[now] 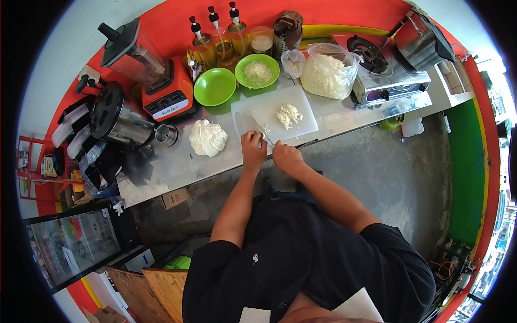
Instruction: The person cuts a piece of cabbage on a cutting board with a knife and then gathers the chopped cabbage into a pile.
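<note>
My right hand (288,158) is closed around the handle of a knife (260,126), whose blade points up and left over a white cutting board (246,110). Just left of the blade, my left hand (253,149) rests at the board's near edge with its fingers curled together. Whatever those fingers press on is hidden. Small pale bits lie beside the blade. Farther right on the board is a heap of chopped white food (289,115). A knotted white plastic bag (208,138) sits on the metal counter (186,171), left of the board.
Behind the board stand an empty green bowl (212,91) and a green bowl (272,64) with white shreds. A full clear bag (326,75) and gas stove (396,89) are at right; a red blender (167,99) and steel pot (126,121) at left. Pump bottles (237,40) line the wall.
</note>
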Demonstrator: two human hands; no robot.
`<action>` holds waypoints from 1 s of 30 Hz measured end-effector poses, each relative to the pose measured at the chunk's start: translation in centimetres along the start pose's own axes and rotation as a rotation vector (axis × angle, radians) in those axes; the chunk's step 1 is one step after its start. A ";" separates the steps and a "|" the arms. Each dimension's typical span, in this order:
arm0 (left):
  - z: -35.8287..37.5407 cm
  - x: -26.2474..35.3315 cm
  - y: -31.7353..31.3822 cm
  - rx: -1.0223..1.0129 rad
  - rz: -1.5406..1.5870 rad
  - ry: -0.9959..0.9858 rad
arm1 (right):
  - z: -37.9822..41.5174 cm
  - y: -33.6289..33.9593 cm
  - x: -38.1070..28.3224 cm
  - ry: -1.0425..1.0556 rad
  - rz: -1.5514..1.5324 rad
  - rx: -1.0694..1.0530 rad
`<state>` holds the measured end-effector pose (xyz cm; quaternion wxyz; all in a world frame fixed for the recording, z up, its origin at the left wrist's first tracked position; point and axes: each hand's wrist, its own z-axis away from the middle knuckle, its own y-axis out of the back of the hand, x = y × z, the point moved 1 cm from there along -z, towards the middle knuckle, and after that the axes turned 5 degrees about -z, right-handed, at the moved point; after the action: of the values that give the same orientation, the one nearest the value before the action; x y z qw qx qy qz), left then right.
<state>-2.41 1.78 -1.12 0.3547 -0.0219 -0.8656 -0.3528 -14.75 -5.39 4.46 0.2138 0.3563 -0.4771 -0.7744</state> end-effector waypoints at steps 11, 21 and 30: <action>0.0 -0.4 -0.2 -0.021 0.019 0.011 | 0.4 1.0 -0.3 -0.012 -0.012 -0.080; -0.2 0.0 0.2 -0.024 0.022 0.011 | 0.0 1.5 -0.5 -0.005 0.000 -0.101; -0.2 -0.2 -0.1 -0.023 0.017 0.027 | 0.0 0.9 -0.2 -0.065 -0.094 -0.123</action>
<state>-2.18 1.62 -1.22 0.3691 -0.0286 -0.8563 -0.3601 -14.65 -5.63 5.35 0.1830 0.3389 -0.4182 -0.8227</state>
